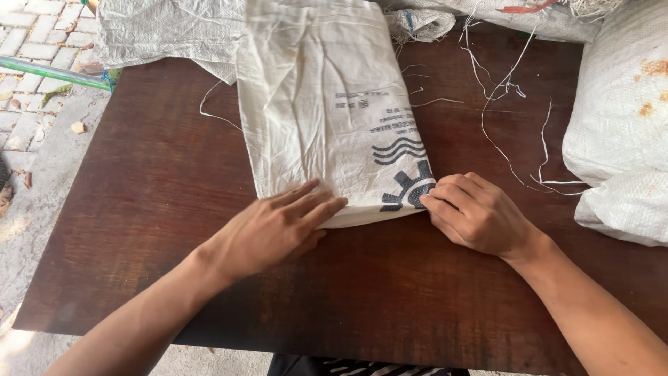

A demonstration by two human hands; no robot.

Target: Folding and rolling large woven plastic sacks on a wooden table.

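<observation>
1. The white woven sack (327, 118) lies flat on the dark wooden table (160, 195), its length running from the far edge toward me and its near end folded over, so the fold sits just in front of my hands
2. I judge the sack is spread flat like this so the crease can be pressed along a hard surface; the printed dark marks sit at its near right corner
3. My left hand (275, 226) lies palm down with fingers straight and together, pressing the near left part of the fold; it clamps nothing, only bears down
4. My right hand (473, 212) is curled, fingertips pinched on the near right corner of the sack, knuckles up
5. Both forearms come in from the near edge and angle inward toward the fold
6. Loose white threads (501, 90) trail over the far right of the table
7. A stuffed white bag (619, 118) rests at the right edge, and more crumpled sacks (167, 31) lie at the far left
8. Paving stones (35, 42) show beyond the table on the left
</observation>
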